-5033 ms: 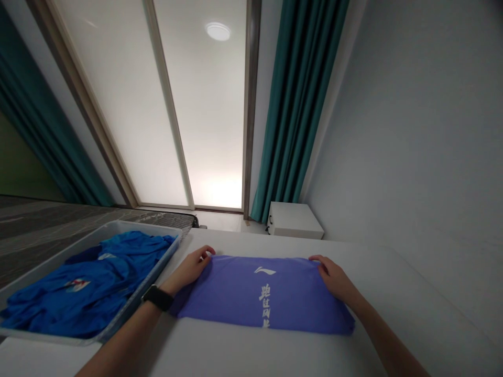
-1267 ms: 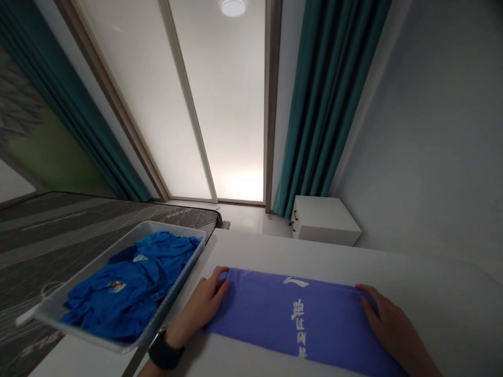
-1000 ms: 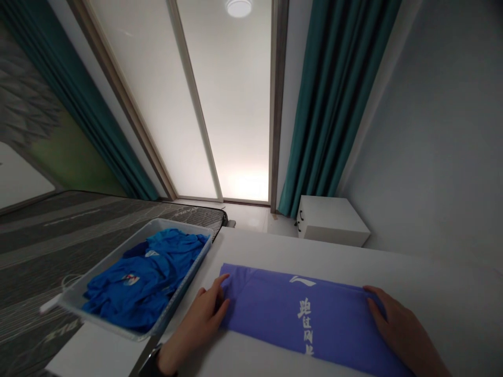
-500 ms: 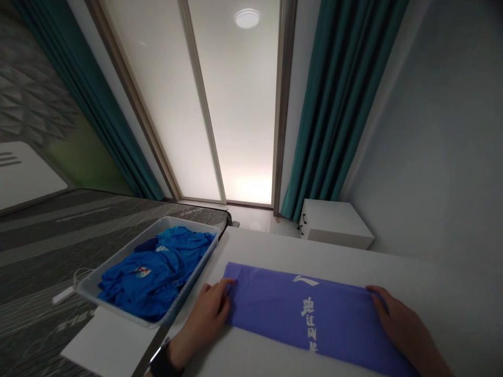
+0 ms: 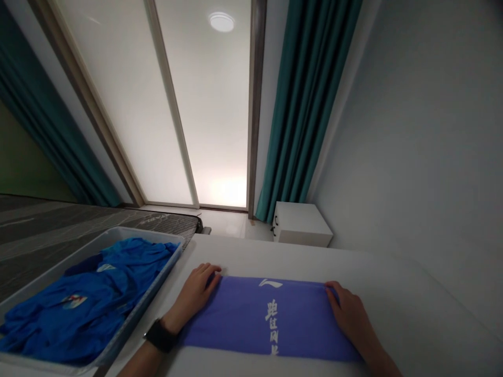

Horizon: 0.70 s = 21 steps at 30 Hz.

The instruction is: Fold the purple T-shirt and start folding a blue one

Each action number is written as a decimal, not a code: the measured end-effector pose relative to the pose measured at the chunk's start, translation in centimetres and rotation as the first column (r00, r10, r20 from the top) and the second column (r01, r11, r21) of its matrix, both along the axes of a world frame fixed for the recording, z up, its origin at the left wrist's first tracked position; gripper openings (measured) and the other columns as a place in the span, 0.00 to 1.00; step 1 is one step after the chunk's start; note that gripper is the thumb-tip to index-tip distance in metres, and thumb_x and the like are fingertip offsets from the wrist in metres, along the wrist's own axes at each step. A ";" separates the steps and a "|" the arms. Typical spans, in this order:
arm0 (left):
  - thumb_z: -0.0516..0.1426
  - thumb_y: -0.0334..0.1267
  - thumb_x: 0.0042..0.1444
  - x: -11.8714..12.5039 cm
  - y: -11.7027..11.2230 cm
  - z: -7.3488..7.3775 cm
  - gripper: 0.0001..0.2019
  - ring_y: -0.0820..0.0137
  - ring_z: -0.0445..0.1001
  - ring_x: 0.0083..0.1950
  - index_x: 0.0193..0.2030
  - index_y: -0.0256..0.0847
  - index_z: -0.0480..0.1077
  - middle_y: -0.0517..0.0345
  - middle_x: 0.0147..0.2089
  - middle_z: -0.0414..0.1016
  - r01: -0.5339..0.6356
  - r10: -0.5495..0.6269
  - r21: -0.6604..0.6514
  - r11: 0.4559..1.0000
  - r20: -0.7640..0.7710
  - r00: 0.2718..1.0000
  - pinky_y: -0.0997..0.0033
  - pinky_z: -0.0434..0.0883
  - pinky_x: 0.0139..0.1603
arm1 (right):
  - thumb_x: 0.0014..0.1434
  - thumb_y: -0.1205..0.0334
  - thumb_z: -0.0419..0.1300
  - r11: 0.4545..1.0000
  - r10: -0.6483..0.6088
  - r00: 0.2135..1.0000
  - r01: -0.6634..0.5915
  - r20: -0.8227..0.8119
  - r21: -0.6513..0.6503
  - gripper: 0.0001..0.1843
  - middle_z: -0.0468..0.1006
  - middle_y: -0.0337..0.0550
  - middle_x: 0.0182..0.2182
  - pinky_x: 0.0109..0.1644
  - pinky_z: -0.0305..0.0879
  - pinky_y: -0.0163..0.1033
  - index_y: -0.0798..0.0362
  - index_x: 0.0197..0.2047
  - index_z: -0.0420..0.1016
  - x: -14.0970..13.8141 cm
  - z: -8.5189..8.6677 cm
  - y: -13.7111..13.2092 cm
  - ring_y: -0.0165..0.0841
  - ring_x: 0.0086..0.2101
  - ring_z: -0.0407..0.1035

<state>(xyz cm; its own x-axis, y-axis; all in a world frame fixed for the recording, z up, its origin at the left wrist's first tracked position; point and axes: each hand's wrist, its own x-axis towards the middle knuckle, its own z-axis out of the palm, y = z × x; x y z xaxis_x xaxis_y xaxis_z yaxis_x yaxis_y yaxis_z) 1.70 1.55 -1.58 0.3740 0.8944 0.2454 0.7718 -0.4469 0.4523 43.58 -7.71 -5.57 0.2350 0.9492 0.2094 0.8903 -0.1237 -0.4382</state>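
A folded purple shirt point(image 5: 302, 314) lies on the white table, with a white logo and a column of white characters down its front. My left hand point(image 5: 197, 288) is at its far left corner, thumb and fingers closed on the cloth edge; a black watch point(image 5: 160, 335) is on that wrist. At the far right corner, my right hand point(image 5: 348, 311) pinches the edge between thumb and fingers. The shirt forms a long flat strip between both hands, its lower right part partly hidden by my right forearm.
Left of the table, a pale plastic bin point(image 5: 173, 262) holds crumpled blue shirts point(image 5: 106, 293) on a dark patterned mattress point(image 5: 23, 222). The white table point(image 5: 236, 256) reaches the right wall. Beyond it stand a small white cabinet point(image 5: 302, 220), teal curtains point(image 5: 302, 104) and frosted sliding doors point(image 5: 212, 115).
My view has turned right, so the bin sits farther left. My left hand has moved up to the shirt's far left corner, and the strip now lies straighter. The right hand still holds its corner.
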 end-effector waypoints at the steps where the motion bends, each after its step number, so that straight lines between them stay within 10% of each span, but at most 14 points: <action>1: 0.48 0.45 0.65 -0.2 0.1 -0.2 0.15 0.59 0.74 0.44 0.45 0.41 0.73 0.48 0.41 0.77 0.014 -0.014 -0.012 1.000 0.033 0.999 0.60 0.68 0.48 | 0.62 0.49 0.42 1.000 0.002 1.000 -0.002 0.019 0.005 0.21 0.82 0.47 0.39 0.50 0.66 0.51 0.48 0.41 0.72 -0.1 0.0 0.0 0.44 0.41 0.76; 21: 0.51 0.56 0.59 -1.5 -0.4 2.0 0.21 0.68 0.69 0.29 0.41 0.40 0.72 0.63 0.26 0.70 0.018 0.128 -0.357 0.934 0.380 0.916 0.72 0.65 0.32 | 0.58 0.46 0.43 0.998 -0.028 0.943 0.010 -0.330 -0.056 0.22 0.81 0.46 0.39 0.51 0.67 0.46 0.47 0.39 0.73 2.0 0.7 0.5 0.42 0.42 0.75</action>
<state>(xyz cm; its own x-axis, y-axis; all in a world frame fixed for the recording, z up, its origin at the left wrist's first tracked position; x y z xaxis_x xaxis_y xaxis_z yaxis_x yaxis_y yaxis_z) 0.21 1.12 0.44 0.2601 0.9650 0.0324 0.5177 -0.1677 0.8390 45.61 -7.16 -4.92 0.3009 0.9513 0.0667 0.6936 -0.1704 -0.7000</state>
